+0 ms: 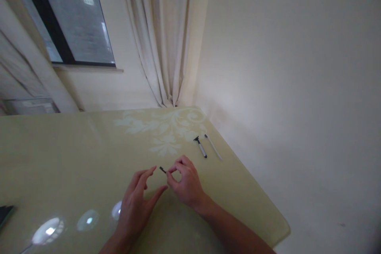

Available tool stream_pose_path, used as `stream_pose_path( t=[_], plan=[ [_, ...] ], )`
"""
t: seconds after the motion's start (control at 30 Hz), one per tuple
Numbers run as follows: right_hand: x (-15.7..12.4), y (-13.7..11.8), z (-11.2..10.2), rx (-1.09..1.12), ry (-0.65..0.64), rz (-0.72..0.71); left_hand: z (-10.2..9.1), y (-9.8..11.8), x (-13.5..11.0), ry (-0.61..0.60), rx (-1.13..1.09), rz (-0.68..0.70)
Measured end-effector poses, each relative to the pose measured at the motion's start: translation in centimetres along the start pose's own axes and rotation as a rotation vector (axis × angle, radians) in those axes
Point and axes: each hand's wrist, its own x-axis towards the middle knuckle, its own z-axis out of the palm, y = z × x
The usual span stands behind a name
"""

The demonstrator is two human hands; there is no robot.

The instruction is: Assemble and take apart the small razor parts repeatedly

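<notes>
Between the thumb and forefinger of my right hand is a small, thin black piece with a slightly wider end; its exact kind is too small to make out. It points up and left, just above the tabletop. My left hand is open beside it, thumb and fingers spread apart, holding nothing. Beyond my right hand, a razor with a black head and a grey-and-black handle lies on the table. Right of the razor lies a white toothbrush with dark bristles.
The glossy pale green table has a white floral pattern near its far corner. A white wall runs along its right side. Curtains and a window stand behind. A dark object sits at the left edge.
</notes>
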Motion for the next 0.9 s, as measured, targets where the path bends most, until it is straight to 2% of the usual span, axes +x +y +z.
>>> stream_pose_path(
  t=[0.17,0.37,0.6,0.77,0.9],
  plan=[
    [-0.7,-0.5,0.6,0.056,-0.044,-0.010,0.0,-0.1,-0.2,0.013,-0.010,0.027],
    [-0.8,-1.0,0.4,0.108,-0.040,0.000,-0.2,0.3,0.1,0.048,0.005,0.024],
    [-1.0,-1.1,0.7,0.118,-0.024,0.029,-0.2,0.6,0.0,0.035,0.000,0.014],
    [-0.9,-1.2,0.4,0.188,-0.107,0.077,-0.3,0.7,0.2,0.068,-0.038,-0.012],
    [-0.3,-0.7,0.2,0.425,-0.233,0.221,-0.5,0.2,0.6,0.019,-0.233,-0.013]
  ],
)
